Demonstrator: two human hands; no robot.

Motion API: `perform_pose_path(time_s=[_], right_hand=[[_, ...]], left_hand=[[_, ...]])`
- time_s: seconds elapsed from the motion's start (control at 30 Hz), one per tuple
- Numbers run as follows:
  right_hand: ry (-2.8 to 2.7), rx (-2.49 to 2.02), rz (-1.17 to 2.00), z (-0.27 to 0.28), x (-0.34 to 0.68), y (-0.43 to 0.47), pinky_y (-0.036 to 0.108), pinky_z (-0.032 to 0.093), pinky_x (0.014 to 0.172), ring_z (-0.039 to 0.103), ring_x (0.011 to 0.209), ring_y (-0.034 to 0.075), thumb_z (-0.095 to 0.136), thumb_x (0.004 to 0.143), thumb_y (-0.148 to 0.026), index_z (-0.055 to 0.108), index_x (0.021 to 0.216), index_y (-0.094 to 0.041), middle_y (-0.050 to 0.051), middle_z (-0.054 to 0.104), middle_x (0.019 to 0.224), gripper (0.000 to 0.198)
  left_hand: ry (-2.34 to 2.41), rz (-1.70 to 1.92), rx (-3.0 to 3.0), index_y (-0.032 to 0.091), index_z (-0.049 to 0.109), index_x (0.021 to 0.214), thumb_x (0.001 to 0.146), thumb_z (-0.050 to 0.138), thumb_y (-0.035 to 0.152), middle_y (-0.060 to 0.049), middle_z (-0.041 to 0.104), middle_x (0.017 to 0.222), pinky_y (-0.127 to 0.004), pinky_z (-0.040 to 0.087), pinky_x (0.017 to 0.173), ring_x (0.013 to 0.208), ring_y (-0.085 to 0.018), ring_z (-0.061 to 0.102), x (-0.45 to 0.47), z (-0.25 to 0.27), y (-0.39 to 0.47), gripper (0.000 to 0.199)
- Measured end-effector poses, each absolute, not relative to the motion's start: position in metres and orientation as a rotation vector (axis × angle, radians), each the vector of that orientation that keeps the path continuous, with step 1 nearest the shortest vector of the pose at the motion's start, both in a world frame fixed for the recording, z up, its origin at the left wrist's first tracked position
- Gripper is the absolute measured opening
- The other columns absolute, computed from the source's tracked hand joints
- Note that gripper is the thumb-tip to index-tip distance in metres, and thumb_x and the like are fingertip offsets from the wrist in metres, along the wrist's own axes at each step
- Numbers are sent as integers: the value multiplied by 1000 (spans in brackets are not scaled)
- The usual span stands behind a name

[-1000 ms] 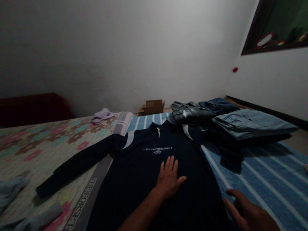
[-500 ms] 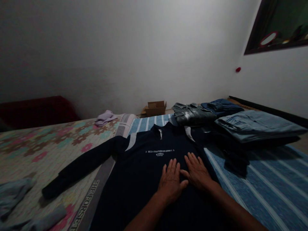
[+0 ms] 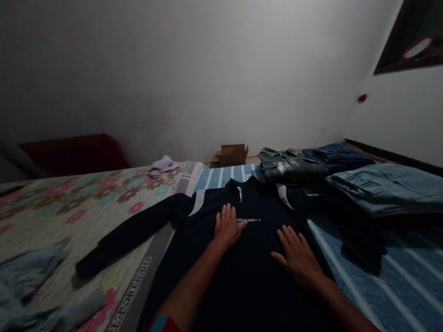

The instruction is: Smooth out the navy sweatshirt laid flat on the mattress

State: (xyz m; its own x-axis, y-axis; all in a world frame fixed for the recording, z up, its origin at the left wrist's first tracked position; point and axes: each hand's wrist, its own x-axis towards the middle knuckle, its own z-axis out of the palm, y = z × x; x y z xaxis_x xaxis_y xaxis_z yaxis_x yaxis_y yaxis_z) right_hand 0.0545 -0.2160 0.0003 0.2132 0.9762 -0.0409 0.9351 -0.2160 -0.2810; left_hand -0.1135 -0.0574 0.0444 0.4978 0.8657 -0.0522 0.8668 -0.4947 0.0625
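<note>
A dark navy long-sleeved pullover (image 3: 256, 263) with a short neck zip and pale shoulder stripes lies spread face up in front of me. My left hand (image 3: 228, 227) rests flat on its chest, fingers stretched, covering part of the white lettering. Lower and to the right, my right hand (image 3: 296, 253) lies on the shirt front with its fingers apart and thumb out. Neither hand holds anything. One sleeve stretches out to the left; the other goes right, its upper part dim beside the folded clothes.
Folded grey denim (image 3: 290, 166), dark blue jeans (image 3: 339, 156) and light blue folded trousers (image 3: 394, 186) lie at the back right. A lilac cloth (image 3: 163, 166) and a grey garment (image 3: 34, 272) lie on the flowered cover at left. Behind stands an open cardboard box (image 3: 232, 154).
My hands have moved apart. The left has slid up and left onto the chest lettering, the right a little to the right. The view has turned slightly left.
</note>
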Motion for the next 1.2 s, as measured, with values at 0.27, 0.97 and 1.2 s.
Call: perform_pose_path(time_s=[0.27, 0.97, 1.2], right_hand=[[-1837, -2293, 282, -6, 54, -218, 48, 10, 111, 14, 138, 27, 29, 86, -64, 33, 141, -13, 12, 22, 150, 75], [-1845, -2192, -26, -56, 65, -221, 54, 24, 107, 29, 133, 33, 40, 80, -67, 47, 133, -17, 12, 35, 145, 74], [-1925, -2162, 113, 18, 45, -173, 41, 44, 90, 56, 110, 28, 43, 86, -47, 59, 119, -19, 13, 59, 122, 46]], left_hand=[[1557, -99, 2552, 9, 22, 144, 85, 13, 65, -14, 11, 152, -50, 11, 110, 140, -27, 4, -131, 19, -35, 81], [1636, 88, 2695, 8, 36, 136, 91, 24, 52, -14, 30, 147, -43, 17, 110, 138, -25, 20, -129, 7, -1, 64], [1640, 133, 2731, 8, 37, 137, 91, 22, 53, -15, 30, 147, -44, 16, 111, 138, -26, 19, -129, 1, -3, 65]])
